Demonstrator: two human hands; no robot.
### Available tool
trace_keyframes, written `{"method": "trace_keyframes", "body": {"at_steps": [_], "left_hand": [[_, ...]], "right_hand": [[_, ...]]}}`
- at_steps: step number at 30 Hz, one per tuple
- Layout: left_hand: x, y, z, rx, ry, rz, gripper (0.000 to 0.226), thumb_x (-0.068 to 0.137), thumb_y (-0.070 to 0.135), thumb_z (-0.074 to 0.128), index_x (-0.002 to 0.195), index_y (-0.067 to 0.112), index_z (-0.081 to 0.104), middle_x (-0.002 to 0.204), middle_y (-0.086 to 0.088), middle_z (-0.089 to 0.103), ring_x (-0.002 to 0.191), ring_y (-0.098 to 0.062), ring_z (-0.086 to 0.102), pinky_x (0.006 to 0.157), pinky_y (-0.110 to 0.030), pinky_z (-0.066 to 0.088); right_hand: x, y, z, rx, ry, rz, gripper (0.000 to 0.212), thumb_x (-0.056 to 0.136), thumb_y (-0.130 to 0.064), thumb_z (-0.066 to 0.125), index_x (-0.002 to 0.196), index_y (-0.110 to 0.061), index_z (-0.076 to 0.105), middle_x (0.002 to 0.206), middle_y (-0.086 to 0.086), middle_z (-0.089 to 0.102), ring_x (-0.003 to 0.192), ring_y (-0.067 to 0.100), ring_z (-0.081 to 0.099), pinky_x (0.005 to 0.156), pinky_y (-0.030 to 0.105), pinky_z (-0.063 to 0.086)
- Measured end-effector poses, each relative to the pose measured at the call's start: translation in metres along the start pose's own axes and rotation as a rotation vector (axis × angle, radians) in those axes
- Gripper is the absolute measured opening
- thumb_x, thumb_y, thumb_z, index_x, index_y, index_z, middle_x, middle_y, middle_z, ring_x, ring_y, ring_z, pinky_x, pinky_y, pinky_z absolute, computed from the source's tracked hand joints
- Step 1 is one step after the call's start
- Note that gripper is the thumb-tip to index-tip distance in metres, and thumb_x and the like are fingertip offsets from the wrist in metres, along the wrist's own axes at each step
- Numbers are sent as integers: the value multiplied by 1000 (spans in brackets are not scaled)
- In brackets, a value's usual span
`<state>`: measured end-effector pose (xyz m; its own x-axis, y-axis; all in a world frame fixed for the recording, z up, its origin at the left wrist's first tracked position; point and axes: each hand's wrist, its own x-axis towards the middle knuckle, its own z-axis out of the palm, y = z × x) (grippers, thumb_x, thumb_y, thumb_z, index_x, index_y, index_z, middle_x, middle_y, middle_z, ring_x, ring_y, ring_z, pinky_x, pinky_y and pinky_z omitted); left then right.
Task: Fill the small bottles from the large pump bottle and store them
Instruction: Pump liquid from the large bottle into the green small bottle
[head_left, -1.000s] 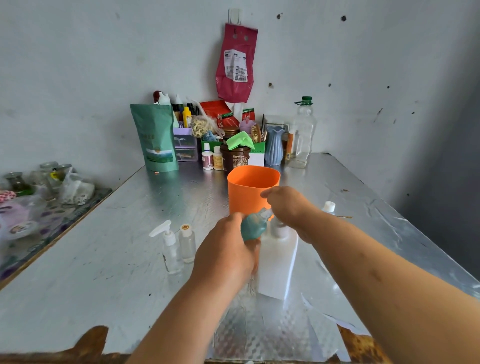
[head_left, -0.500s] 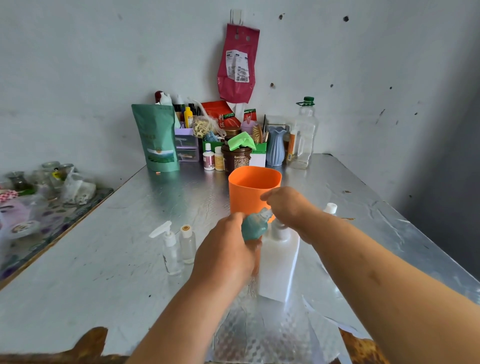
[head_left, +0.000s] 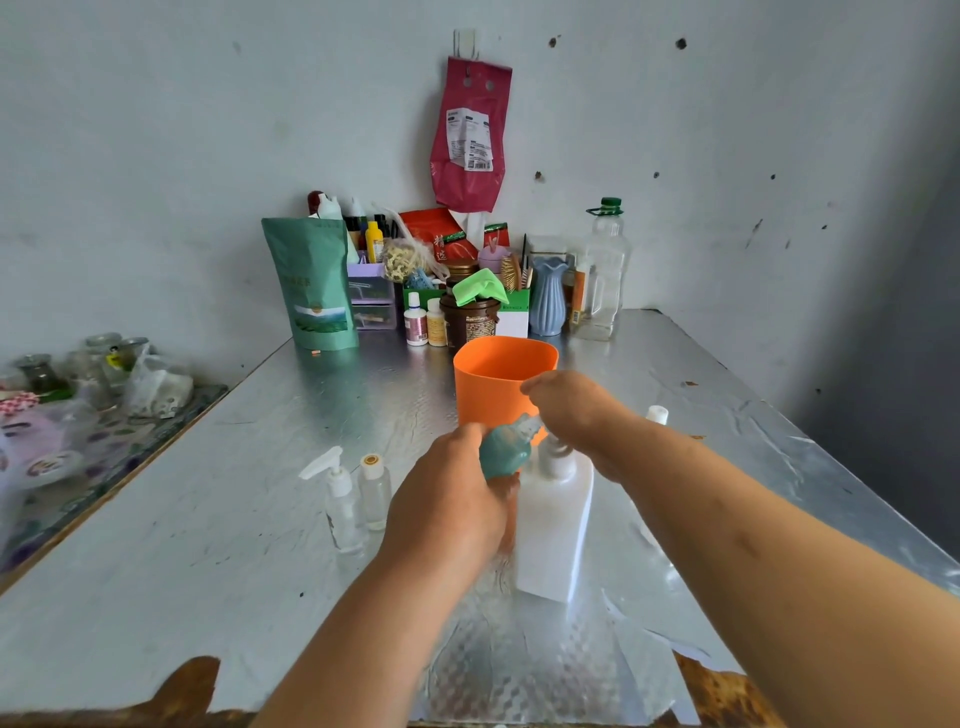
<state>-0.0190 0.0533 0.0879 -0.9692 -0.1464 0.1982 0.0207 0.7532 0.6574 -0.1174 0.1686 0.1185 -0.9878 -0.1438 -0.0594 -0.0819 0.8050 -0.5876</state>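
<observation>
Hardly anything has moved in the last second: both hands stay where they were, and only the view drifts a touch. My left hand (head_left: 447, 499) grips the teal bottle (head_left: 503, 454), fingers curled round its body, its neck tilted toward 1 o'clock, up at the top of the pump bottle (head_left: 556, 530). My right hand (head_left: 576, 415) covers the pump head; its fingers are hidden beneath it, so I cannot tell whether they are spread or curled.

The pump bottle stands on the desk (head_left: 208, 519) just beside my left hand at 3 o'clock, with the cup (head_left: 493, 384) behind at 12. I judge this the filling step. Next come steady pump strokes with the neck kept under the outlet, then capping. Two clear bottles (head_left: 358, 499) wait at 9 o'clock.
</observation>
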Motion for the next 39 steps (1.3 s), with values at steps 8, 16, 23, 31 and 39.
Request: {"method": "trace_keyframes", "body": {"at_steps": [8, 16, 23, 31, 39], "left_hand": [[1, 1, -1, 6, -3, -1, 28, 88, 34, 65, 114, 32, 55, 111, 9, 63, 102, -18, 60, 86, -38, 51], [1, -3, 1, -1, -15, 6, 27, 88, 32, 65, 114, 31, 56, 110, 8, 63, 100, -18, 60, 85, -39, 51], [0, -2, 2, 15, -26, -8, 28, 89, 36, 65, 114, 32, 54, 111, 8, 63, 101, -18, 61, 85, -40, 52], [0, 3, -3, 7, -4, -7, 28, 87, 32, 65, 113, 30, 56, 110, 7, 63, 103, -20, 60, 85, -38, 50], [0, 2, -2, 3, -14, -10, 27, 88, 32, 65, 114, 30, 56, 110, 7, 63, 102, -19, 60, 86, -39, 50]], "right_hand": [[3, 0, 3, 19, -5, 11, 37, 100, -9, 32, 129, 5, 50, 132, 24, 52, 125, 40, 48, 106, 51, 38], [3, 4, 8, -33, -7, -14, 35, 98, -4, 34, 127, 5, 53, 130, 24, 54, 122, 40, 49, 104, 51, 39], [-3, 2, 8, -5, -8, 9, 35, 98, -4, 35, 129, 4, 51, 133, 22, 52, 125, 39, 47, 106, 51, 37], [-3, -2, -1, 145, 4, 64, 39, 100, -9, 29, 127, 5, 52, 132, 25, 53, 125, 38, 49, 106, 49, 41], [-4, -1, 3, 175, 15, 67, 35, 99, -8, 33, 125, 5, 54, 129, 24, 55, 122, 38, 51, 104, 50, 42]]}}
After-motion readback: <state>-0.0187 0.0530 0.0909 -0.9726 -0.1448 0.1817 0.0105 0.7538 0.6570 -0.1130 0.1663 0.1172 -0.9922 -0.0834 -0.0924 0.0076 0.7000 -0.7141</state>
